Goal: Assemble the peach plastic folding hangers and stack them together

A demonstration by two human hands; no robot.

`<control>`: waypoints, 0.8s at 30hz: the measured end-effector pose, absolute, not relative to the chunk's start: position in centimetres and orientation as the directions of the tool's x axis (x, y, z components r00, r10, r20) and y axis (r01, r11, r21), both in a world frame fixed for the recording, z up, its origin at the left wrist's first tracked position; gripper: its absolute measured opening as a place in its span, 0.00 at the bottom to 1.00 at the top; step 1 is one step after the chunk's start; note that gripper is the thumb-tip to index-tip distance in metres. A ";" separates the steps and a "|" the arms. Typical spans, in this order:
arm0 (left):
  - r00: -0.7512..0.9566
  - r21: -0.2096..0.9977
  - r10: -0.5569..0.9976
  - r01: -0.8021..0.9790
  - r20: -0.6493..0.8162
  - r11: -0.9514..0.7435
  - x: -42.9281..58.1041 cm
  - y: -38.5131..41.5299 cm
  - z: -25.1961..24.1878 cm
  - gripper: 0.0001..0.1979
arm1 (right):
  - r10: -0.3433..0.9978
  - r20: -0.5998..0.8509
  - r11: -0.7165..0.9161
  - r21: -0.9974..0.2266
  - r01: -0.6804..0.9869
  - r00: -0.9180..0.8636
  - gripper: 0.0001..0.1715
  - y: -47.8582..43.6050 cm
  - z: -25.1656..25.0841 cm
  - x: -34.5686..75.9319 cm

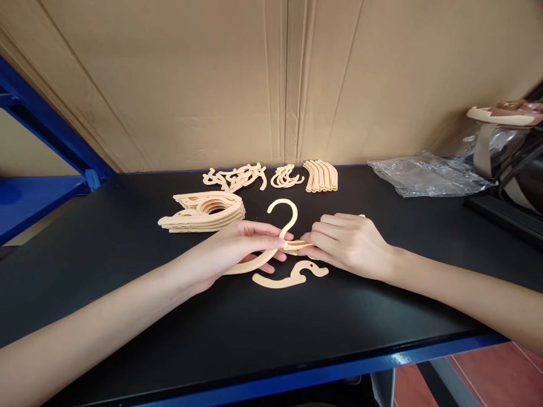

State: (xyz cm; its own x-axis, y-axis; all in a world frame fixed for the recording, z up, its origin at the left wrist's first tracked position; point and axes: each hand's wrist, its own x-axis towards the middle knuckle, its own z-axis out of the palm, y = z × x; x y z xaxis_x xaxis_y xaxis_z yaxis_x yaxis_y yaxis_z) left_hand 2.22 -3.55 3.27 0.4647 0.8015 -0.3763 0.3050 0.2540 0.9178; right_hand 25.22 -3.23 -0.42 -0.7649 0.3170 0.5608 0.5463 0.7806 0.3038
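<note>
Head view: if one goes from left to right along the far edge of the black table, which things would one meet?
Loose pile of cream pieces → small group of cream hooks → neat row of curved cream pieces → crumpled clear plastic

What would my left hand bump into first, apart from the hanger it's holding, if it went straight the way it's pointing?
Probably your right hand: your left hand points toward it across the hanger, though depth is hard to judge from this one view.
</note>
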 end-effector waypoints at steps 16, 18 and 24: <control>0.444 0.914 0.817 0.333 -0.367 0.230 2.5 -3.5 3.2 0.10 | 0.239 0.580 0.760 0.388 0.521 -0.779 0.18 -3.5 -0.4 25.2; 0.442 0.915 0.822 0.340 -0.360 0.218 2.5 -3.5 3.2 0.10 | 0.243 0.573 0.762 0.386 0.520 -0.782 0.18 -3.5 -0.4 25.2; 0.452 0.913 0.819 0.359 -0.354 0.196 2.5 -3.5 3.0 0.10 | 0.240 0.573 0.779 0.368 0.508 -0.783 0.18 -3.5 -0.3 25.0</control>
